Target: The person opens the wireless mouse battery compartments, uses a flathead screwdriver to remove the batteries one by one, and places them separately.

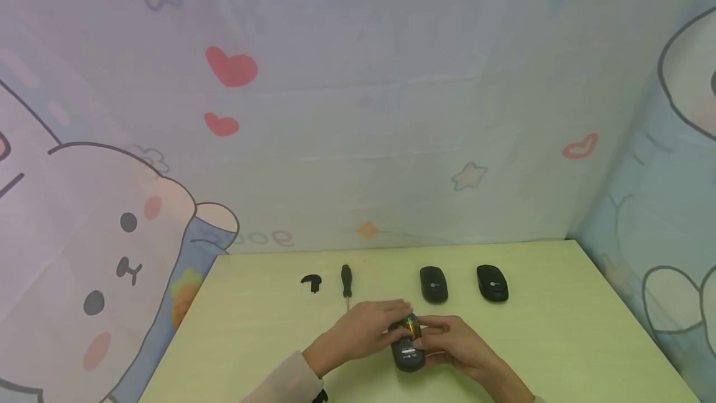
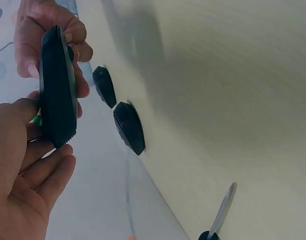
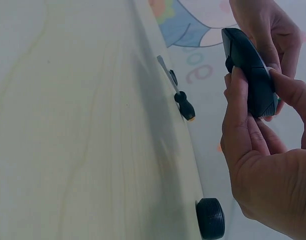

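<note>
A black computer mouse is held up between both hands, its labelled underside facing the head camera. A shiny gold and green battery shows in the mouse's recess. My left hand grips the far end of the mouse from the left, thumb across the underside. From the other side, my right hand holds it with thumb and fingers around its edge. Both wrist views show the mouse edge-on with the fingers about it. In the right wrist view, my right hand supports it from below.
Two more black mice, one nearer the middle and one to the right, lie toward the back of the pale table. A screwdriver and a small black hooked piece lie at the back left. A printed cloth hangs behind.
</note>
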`<state>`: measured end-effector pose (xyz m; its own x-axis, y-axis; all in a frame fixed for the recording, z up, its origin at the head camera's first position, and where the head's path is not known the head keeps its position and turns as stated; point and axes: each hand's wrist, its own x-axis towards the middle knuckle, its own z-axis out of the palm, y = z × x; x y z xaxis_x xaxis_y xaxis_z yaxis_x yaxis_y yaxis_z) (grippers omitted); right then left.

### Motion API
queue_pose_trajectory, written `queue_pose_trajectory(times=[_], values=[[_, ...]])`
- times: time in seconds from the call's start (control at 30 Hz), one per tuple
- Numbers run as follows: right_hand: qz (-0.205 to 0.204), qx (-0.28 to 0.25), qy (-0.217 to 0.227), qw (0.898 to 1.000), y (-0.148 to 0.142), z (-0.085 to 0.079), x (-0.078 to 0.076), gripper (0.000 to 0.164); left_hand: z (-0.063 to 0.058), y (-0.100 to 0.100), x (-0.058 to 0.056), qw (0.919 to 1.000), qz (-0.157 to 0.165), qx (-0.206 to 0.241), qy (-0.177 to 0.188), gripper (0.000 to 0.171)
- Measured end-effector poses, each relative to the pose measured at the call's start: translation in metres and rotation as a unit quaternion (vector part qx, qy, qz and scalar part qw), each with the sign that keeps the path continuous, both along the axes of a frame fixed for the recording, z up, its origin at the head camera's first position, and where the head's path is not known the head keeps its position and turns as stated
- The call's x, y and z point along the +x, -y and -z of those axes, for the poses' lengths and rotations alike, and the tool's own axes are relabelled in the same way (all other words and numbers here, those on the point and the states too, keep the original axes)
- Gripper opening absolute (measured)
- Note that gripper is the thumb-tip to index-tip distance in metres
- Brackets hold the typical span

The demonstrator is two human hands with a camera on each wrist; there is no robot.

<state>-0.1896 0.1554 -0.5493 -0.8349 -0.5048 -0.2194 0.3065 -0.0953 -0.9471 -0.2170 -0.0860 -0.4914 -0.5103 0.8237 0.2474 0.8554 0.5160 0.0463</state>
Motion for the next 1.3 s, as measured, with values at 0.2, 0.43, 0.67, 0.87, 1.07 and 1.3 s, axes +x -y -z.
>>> queue_pose_trajectory(times=[0.2, 0.43, 0.67, 0.87, 1.07, 1.3], values=[[-0.001, 0.004, 0.0, 1.0, 0.001, 0.001, 0.001, 0.069, 0.004, -0.001, -0.002, 0.9998, 0.012, 0.017, 0.003, 0.031], [-0.003, 0.004, 0.0, 1.0, 0.002, 0.003, 0.001, 0.066, 0.004, -0.001, 0.0, 0.9993, 0.011, 0.034, 0.012, 0.027], [-0.003, -0.003, 0.007, 1.0, 0.002, 0.004, 0.001, 0.066, 0.003, -0.001, -0.002, 0.9972, 0.009, 0.059, 0.046, 0.019], [0.003, -0.003, 0.014, 1.0, 0.004, 0.005, 0.002, 0.065, 0.001, -0.001, -0.003, 0.9924, 0.0, 0.072, 0.099, 0.022], [-0.001, 0.0, 0.012, 1.0, 0.004, 0.009, 0.001, 0.066, 0.005, -0.002, -0.001, 0.9846, -0.023, 0.085, 0.151, 0.024], [-0.016, -0.012, 0.007, 1.0, 0.004, 0.015, 0.001, 0.067, 0.008, -0.002, 0.003, 0.9782, -0.038, 0.102, 0.177, 0.021]])
